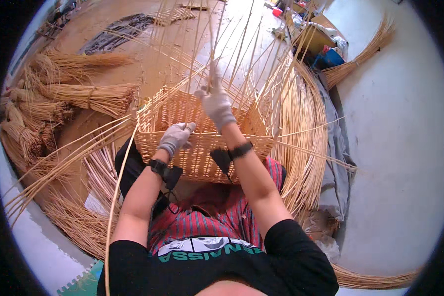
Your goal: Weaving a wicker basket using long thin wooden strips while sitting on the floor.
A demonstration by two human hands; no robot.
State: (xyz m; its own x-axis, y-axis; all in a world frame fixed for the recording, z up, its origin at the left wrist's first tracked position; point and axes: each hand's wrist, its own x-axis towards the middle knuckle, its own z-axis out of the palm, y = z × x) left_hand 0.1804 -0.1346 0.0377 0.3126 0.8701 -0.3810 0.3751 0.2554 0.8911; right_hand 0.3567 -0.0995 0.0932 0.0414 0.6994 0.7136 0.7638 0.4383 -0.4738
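A rectangular wicker basket [202,160] of pale woven rods rests against my lap, with long loose rods standing up from its far side and others sticking out to both sides. My left hand [176,137], in a pale work glove, is closed on the near rim, thumb on top. Raised over the basket opening is my gloved right hand [216,104], its fingers closed. A slim greyish-brown thing [214,74] sticks up from it, too blurred to name. Black straps with hanging black pieces circle both wrists.
Bundles of rods [91,96] lie at the left, and a long spread of loose rods [301,143] lies at the right over grey cloth [338,148]. Another bundle [362,56] leans near the pale wall. A blue container [329,58] stands at the far right; dark rods [118,33] lie far left.
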